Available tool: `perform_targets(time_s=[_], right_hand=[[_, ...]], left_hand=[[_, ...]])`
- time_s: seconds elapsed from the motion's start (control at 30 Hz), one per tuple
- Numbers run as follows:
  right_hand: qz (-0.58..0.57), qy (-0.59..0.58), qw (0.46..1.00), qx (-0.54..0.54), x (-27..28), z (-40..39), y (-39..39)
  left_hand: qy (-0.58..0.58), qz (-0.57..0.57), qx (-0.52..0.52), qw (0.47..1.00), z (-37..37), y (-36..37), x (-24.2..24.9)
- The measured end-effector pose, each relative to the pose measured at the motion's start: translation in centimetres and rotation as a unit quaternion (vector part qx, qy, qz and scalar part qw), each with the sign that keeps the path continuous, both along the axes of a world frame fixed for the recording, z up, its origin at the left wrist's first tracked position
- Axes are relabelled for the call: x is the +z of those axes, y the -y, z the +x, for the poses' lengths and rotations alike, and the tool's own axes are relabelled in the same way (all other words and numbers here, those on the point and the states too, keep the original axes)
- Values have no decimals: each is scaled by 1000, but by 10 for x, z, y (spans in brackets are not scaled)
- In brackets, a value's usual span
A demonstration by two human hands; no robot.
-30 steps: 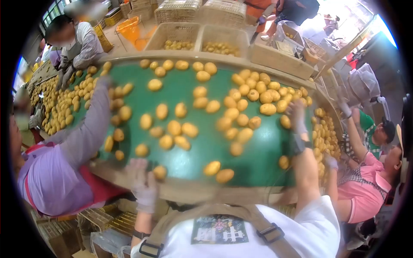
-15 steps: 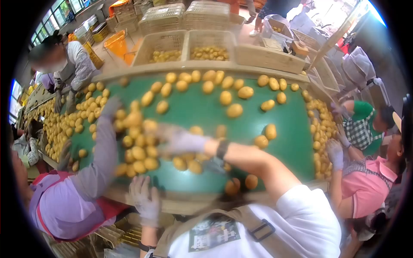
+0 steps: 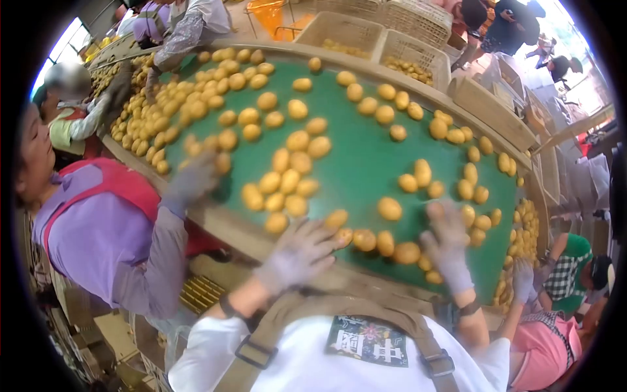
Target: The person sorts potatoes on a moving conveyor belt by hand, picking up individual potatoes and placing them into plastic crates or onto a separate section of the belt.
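My left hand [image 3: 302,255], in a pale work glove, lies at the near edge of the green table [image 3: 353,173] with its fingers spread. A potato [image 3: 343,237] is at its fingertips, and a loose cluster of potatoes [image 3: 288,183] lies just beyond. My right hand [image 3: 449,245], gloved too and slightly blurred, reaches over the table to the right with its fingers stretched out. Beside it are several potatoes, among them a brownish one [image 3: 406,253] on its left and a yellow one [image 3: 467,215] on its right. Neither hand grips a potato.
At my left a person in purple has a gloved hand [image 3: 193,181] by some potatoes. A large potato heap [image 3: 166,114] covers the far left. More potatoes [image 3: 524,228] line the right end, near other workers' hands. Crates [image 3: 418,62] stand behind the wooden rim [image 3: 424,91].
My view has turned and shifted. My right hand has moved from the potato pile on the left to the table's right part. My left hand has come forward beside the potatoes.
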State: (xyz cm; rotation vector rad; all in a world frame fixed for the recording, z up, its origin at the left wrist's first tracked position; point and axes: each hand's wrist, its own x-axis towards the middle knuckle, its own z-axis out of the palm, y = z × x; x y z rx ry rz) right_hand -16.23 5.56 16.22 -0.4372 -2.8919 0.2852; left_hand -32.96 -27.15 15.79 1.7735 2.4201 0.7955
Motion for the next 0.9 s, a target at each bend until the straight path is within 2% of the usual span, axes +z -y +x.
perform_targets(time_s=[0.03, 0.07, 0.1, 0.13, 0.17, 0.2, 0.23, 0.27, 0.37, 0.43, 0.53, 0.63, 0.73, 0.77, 0.83, 0.9], right_hand=[[14, 28, 996, 81, 2, 4, 10], [27, 54, 985, 159, 2, 5, 17], [53, 90, 984, 145, -12, 8, -5], [45, 79, 994, 53, -11, 1, -23], [36, 67, 996, -40, -11, -4, -42], [54, -18, 993, -108, -30, 3, -71], [132, -15, 979, -152, -42, 2, -80], [212, -14, 958, -191, -45, -4, -86], [2, -32, 999, 34, 0, -59, -22], [42, -84, 987, 128, -15, -86, 5], [-54, -103, 983, 143, -12, -131, 25], [-47, -89, 981, 166, -21, -159, 54], [-96, -71, 972, 203, -16, -155, 71], [-113, -72, 971, 198, -28, -145, 66], [-122, -20, 980, 159, -15, -127, 60], [-128, -10, 986, 104, -14, -111, 45]], left_hand=[[51, 11, 9, 999, -9, 4, -8], [21, -38, 29, 999, -20, 17, -11], [-8, -89, 46, 995, -33, 34, -9], [-37, -138, 63, 988, -42, 51, -9], [-31, -121, 132, 983, -46, 67, -9], [-26, -104, 200, 974, -48, 82, -9], [-20, -82, 269, 960, -49, 90, -12], [-22, -67, 291, 954, -48, 94, -16], [-37, -47, 331, 942, -47, 99, -25], [-63, -59, 324, 942, -46, 94, -25], [-66, -46, 331, 940, -46, 94, -26], [-77, -59, 337, 937, -48, 101, -19], [-22, 7, 361, 932, -49, 109, -28], [-10, 6, 363, 932, -50, 112, -29], [17, 4, 362, 932, -54, 116, -28], [-24, -36, 353, 934, -56, 119, -16]])
